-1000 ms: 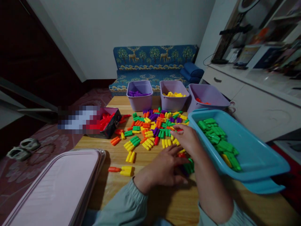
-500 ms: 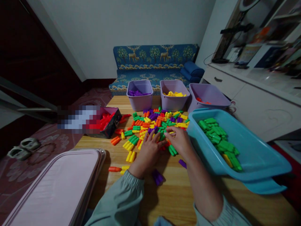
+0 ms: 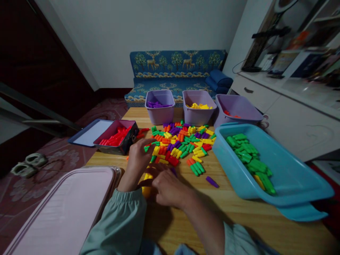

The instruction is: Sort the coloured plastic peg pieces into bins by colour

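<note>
Over the left part of a pile of coloured plastic blocks [image 3: 183, 140], my left hand [image 3: 138, 156] is held with curled fingers. Green and yellow pieces [image 3: 156, 151] show at its fingertips; whether these are gripped or lie behind is unclear. My right hand [image 3: 170, 186] is low over the table, palm down, reaching left with thumb and fingers apart. Yellow blocks [image 3: 146, 192] lie beside its thumb, partly covered. A purple block [image 3: 212, 182] lies alone to the right, and a joined orange and green group [image 3: 196, 167] is nearer the pile.
Three purple bins [image 3: 160, 115] at the back hold purple, yellow and red-orange blocks. A blue tub [image 3: 239, 184] with green blocks stands right. An open box [image 3: 129, 141] of red blocks sits left, a pink lid [image 3: 63, 209] front left. Behind is a patterned sofa [image 3: 177, 83].
My left hand has moved left and lifted. My right hand has come from the pile toward me and left, now lower than the left hand. The near purple block is mostly covered.
</note>
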A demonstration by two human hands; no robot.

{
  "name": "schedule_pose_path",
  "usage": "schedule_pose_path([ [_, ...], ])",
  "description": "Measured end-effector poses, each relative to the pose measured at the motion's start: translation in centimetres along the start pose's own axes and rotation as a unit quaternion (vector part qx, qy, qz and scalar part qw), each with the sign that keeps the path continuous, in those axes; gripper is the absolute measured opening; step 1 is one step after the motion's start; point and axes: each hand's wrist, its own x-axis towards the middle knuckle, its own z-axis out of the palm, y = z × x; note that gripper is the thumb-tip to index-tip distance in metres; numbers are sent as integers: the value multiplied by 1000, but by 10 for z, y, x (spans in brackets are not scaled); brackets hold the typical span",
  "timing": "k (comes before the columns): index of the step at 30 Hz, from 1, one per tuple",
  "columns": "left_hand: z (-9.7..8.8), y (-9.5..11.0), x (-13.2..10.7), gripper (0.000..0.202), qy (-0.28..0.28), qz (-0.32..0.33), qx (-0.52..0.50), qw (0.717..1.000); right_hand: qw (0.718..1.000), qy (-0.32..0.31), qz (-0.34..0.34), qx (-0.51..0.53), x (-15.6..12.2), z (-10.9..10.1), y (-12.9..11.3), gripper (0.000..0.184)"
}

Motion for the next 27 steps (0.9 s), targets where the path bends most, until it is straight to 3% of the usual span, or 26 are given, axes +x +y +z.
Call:
schedule_pose_path([
  [3, 1, 1, 0, 27, -4, -11, -20, 1000, 999, -11, -28, -10, 1, 11, -4, 31],
  [5, 4, -2, -1, 27, -19, -18, -13, 1000, 999, -7, -4, -32, 2, 13, 0, 30],
  [9, 2, -11, -2, 28, -46, -42, 60, 996, 993, 25, 89, -71, 2, 2, 18, 20],
  [13, -6, -19, -6, 28, -112, -80, 174, 975, 979, 113, 164, -39, -5, -16, 39, 17],
  [16, -8, -25, -10, 30, -161, -83, 237, 955, 953, 156, 258, -31, -12, -26, 53, 18],
  [19, -4, -28, -14, 46, -187, -78, 250, 947, 924, 166, 342, -20, -17, -30, 65, 19],
  [21, 4, -27, -16, 53, -189, -73, 242, 949, 915, 178, 361, -11, -20, -30, 71, 19],
  [24, 18, -18, -17, 48, -168, -60, 186, 966, 905, 213, 367, -18, -23, -28, 78, 26],
  [27, 34, -7, -15, 34, -155, -127, 26, 979, 897, 272, 349, -26, -23, -27, 80, 29],
])
